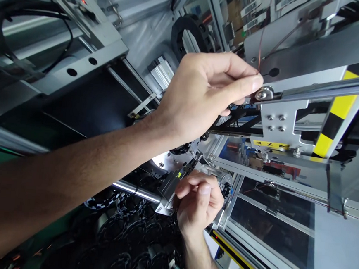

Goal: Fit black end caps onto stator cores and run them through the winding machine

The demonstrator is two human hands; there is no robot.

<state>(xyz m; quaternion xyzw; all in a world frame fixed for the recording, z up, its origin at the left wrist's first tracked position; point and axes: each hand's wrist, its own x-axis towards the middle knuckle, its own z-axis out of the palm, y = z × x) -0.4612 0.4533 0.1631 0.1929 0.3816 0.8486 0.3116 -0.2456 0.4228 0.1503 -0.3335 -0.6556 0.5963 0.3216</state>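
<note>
The left hand [258, 79] is up high, with its thumb and finger pinched together on a thin, copper-colored wire [259, 56]. The wire goes up from the fingertips, in front of a big gray metal plate [313, 47]. Just beside the thumb is a small shiny wheel [264, 93]. Under the wheel is a silver plate [282, 113] with four screws in it. To the right of that is a strip [338, 111] with yellow and black stripes.

The right hand [201, 200] is lower down. Its fingers are curled in and its thumb is bent over. I cannot tell if there is anything inside it. It is near a dark block [169, 186] with a small yellow mark. A shiny round bar [140, 192] runs to the left from near that block. Below the bar are lots of black round parts [128, 230], close together. Black cables [24, 6] bend around at the top left.
</note>
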